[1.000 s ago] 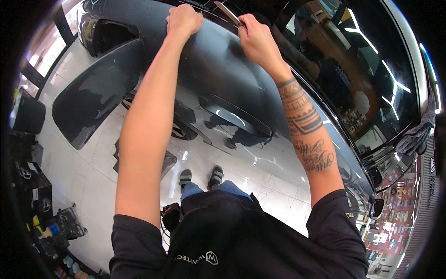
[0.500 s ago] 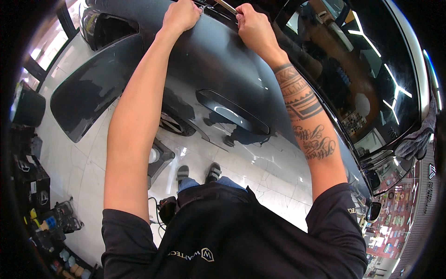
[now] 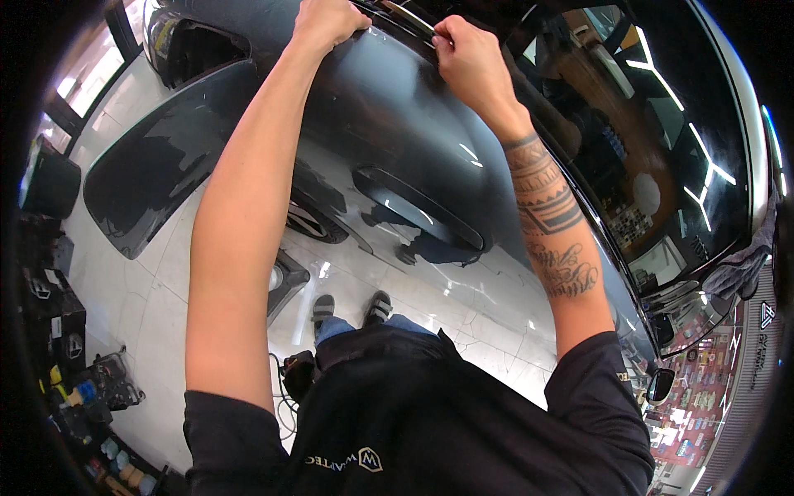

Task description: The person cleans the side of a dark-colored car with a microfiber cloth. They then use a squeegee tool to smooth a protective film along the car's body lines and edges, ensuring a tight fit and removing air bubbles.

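Observation:
A dark grey car door panel (image 3: 413,149) spreads before me, with its long door handle (image 3: 420,211) near the middle. At the far top edge, my left hand (image 3: 329,23) has its fingers closed together against the panel's upper edge; what they pinch, if anything, is hidden. To the right, my right hand (image 3: 473,62) is closed at the base of the window, fingertips pinched beside a thin, shiny strip (image 3: 405,14). That strip runs up and left from the fingers, along the window line. Whether the fingers grip it is unclear.
A fuel filler flap or similar dark open panel (image 3: 157,157) juts out at left. The car's side window (image 3: 612,124) lies right, with a grey cloth (image 3: 738,266) by the mirror. Black tool cases (image 3: 66,322) stand left on the tiled floor (image 3: 157,314).
Both hands have shifted slightly to the right along the upper edge. My right hand has also come a little nearer to me.

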Available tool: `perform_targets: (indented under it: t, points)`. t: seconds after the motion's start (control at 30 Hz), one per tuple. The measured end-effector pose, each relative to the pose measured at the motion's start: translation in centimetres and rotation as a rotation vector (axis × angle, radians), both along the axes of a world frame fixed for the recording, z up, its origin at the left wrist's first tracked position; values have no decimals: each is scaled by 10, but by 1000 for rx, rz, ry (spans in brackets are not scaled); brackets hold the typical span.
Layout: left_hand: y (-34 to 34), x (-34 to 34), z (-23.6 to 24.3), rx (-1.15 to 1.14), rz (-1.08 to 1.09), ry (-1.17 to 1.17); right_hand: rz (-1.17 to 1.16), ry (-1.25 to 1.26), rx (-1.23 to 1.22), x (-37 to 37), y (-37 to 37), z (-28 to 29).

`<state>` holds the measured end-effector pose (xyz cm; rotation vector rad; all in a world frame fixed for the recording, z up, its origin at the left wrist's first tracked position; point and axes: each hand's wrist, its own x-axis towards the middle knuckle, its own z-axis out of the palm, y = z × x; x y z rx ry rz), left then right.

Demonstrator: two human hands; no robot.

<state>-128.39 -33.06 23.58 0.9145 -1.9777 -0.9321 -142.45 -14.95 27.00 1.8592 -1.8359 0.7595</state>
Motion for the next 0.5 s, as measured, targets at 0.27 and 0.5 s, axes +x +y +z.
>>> perform_targets:
  t: [0.27, 0.5]
  points:
    - [-15, -19, 12, -80, 97, -381, -22, 92, 82, -2, 8, 3]
    - [-13, -17, 17, -27, 76, -361, -41, 175, 110, 5, 5, 6]
